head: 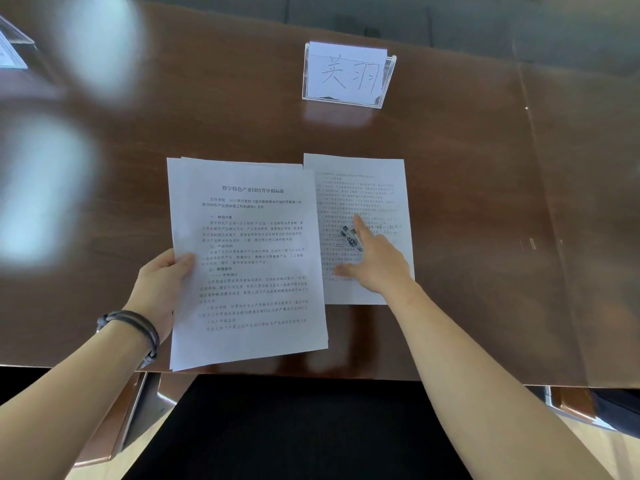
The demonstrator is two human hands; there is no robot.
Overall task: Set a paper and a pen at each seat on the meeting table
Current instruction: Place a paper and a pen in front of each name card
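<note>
nearest you, at about 6 o'clock, a dark chair seat (301, 431) sits tucked under the table edge (346, 372). just past it, at 7 o'clock, your left hand (161, 289) grips a stack of papers (249, 265), thumb curled over the top sheet and the other fingers hidden beneath, so the stack hangs partly over the table edge. there is a dark band (135, 327) on that wrist.

at 1 o'clock from the stack, touching or slipping just under its right edge, a single paper (367, 188) lies flat on the table. your right hand (377, 265) rests on it, forefinger stretched straight ahead and thumb out to the left; pens (351, 237) show beside that finger, but whether your other fingers still hold them i cannot tell.

farther off, at 12 o'clock, a clear name card stand (348, 74) marks this seat. at far 10 o'clock, part of another stand (14, 50) shows at the frame's edge.

by my reading, this seat has its paper, its pen is not clearly set down yet, and the held stack suggests more seats are left.
</note>
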